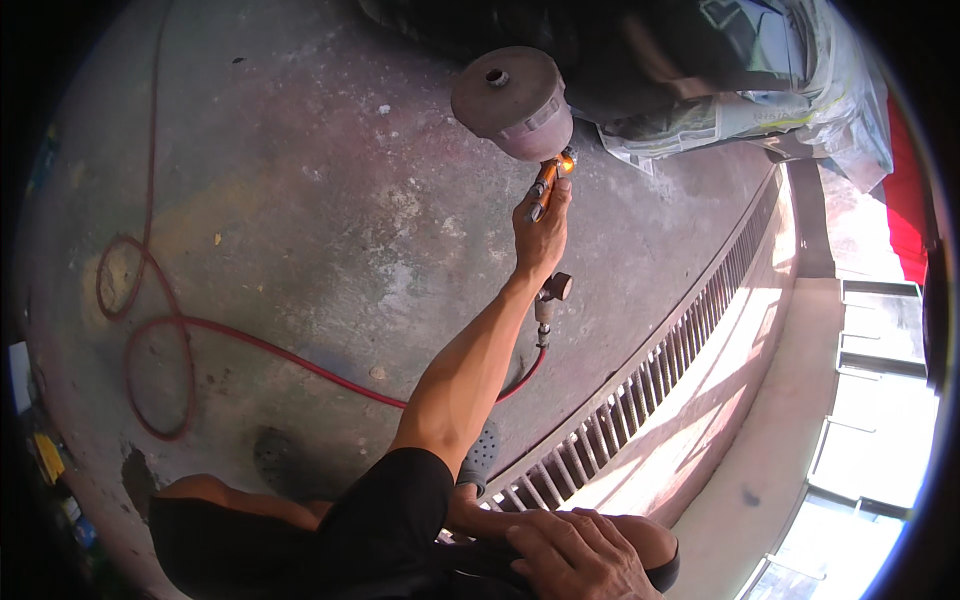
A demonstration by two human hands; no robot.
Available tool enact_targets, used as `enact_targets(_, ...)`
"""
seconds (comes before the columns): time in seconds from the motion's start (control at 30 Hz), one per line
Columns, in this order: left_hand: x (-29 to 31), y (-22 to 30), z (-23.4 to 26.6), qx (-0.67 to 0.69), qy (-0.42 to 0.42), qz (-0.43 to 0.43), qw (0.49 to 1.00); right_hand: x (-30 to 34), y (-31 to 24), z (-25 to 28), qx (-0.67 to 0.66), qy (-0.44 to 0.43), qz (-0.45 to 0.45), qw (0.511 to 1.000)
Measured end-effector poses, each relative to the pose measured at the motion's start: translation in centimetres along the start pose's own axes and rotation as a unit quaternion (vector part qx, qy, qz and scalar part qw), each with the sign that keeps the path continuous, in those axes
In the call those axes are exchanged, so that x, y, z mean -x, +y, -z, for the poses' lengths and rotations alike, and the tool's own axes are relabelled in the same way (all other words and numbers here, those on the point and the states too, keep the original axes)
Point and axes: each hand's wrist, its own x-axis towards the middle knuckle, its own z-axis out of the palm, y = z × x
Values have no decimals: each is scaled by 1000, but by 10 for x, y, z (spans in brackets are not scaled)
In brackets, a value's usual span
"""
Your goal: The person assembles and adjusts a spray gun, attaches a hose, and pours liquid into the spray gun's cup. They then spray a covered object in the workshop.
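Observation:
My left hand reaches forward with its fingers wrapped round the handle of an orange spray gun. A round, grey-pink paint cup with a lid sits on top of the gun, tilted toward me. Beneath my wrist hangs a metal air fitting with a round knob, and a red air hose runs from its lower end. My right hand lies over my right knee, fingers stretched out and holding nothing. Part of the gun's handle is hidden by my left hand.
A dark, shiny body stands at the far right, partly covered by masking paper and plastic sheet. The hose loops across the stained concrete floor on the left. A slotted drain grate curves along the right, beside glazed panels.

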Motion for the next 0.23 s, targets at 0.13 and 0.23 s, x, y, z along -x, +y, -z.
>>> enact_targets(0.13, -26, -2, 1, -16, -9, -39, 999, -3, -1, 4, 10, -22, 10, 1000)
enact_targets(0.23, -41, 6, 7, -21, 7, -34, 999, -9, -5, 18, -2, -59, 28, 998)
